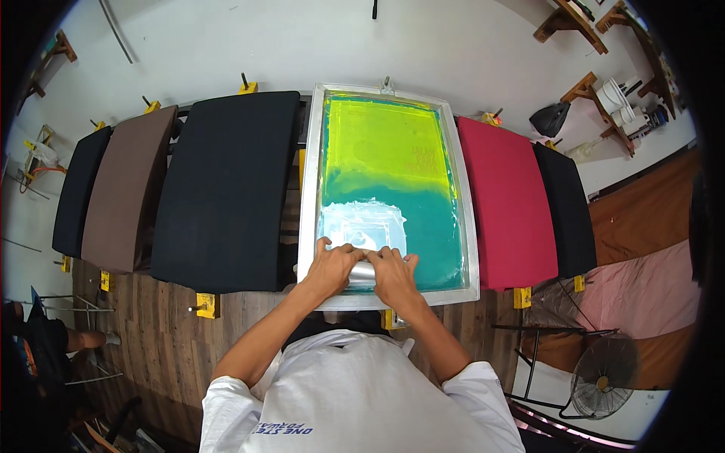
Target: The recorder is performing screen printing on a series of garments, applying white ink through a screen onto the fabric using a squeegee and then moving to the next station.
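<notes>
Before me lies a screen printing frame (470,226) with a pale metal rim. Its mesh (432,257) is teal, with a yellow-green area over the far half. White ink (362,215) covers a patch at the near left of the mesh. Both hands grip a silver squeegee (361,275) at the near end of that patch. My left hand (332,266) curls over its left part. Fingers of my right hand (390,275) wrap round its right part, close beside the left. The squeegee's lower edge is hidden under my fingers.
Left of the frame stand black (226,189) and brown (130,189) cloth-covered boards; a red board (507,204) and another black one (565,211) stand to the right. A fan (604,377) is at the lower right. Part of another person (57,340) shows at the far left.
</notes>
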Demonstrator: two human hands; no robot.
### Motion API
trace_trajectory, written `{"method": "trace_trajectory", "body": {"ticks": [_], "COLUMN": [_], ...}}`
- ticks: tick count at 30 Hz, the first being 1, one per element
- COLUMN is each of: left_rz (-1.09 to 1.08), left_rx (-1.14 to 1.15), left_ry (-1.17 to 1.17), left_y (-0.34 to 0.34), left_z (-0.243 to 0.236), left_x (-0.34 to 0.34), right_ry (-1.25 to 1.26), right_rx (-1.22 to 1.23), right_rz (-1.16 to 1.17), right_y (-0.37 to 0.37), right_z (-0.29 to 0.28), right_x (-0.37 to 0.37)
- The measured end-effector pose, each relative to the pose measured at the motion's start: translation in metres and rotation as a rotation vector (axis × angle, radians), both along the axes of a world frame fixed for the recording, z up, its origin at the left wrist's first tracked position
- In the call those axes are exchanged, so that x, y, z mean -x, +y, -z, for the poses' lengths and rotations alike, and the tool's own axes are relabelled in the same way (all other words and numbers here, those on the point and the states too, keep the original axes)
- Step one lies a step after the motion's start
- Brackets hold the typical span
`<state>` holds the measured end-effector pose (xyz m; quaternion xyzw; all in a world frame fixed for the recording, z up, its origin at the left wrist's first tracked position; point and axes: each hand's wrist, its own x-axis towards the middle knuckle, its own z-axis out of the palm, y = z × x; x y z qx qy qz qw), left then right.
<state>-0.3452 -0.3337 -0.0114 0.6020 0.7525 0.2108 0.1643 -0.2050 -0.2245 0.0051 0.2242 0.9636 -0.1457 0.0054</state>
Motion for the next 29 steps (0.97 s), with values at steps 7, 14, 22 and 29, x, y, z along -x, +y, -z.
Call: {"method": "trace_trajectory", "body": {"ticks": [7, 14, 22, 29], "left_rz": [0.037, 0.087, -0.06, -0.237], "left_rx": [-0.019, 0.235, 0.184, 0.21], "left_ry": [0.161, 0.149, 0.076, -0.01], "left_y": [0.048, 0.068, 0.025, -0.018], "left_z": [0.002, -0.002, -0.013, -0.008], "left_x": [0.046, 0.088, 0.063, -0.001], "right_ry": [-0.025, -0.059, -0.177, -0.315], "right_rx": [0.121, 0.199, 0.18, 0.179], "right_rz": [0.109, 0.118, -0.069, -0.255], "right_y": [0.041, 0.059, 0.047, 0.027], "right_z": [-0.005, 0.007, -0.008, -0.008], "right_x": [0.043, 0.083, 0.084, 0.051]}}
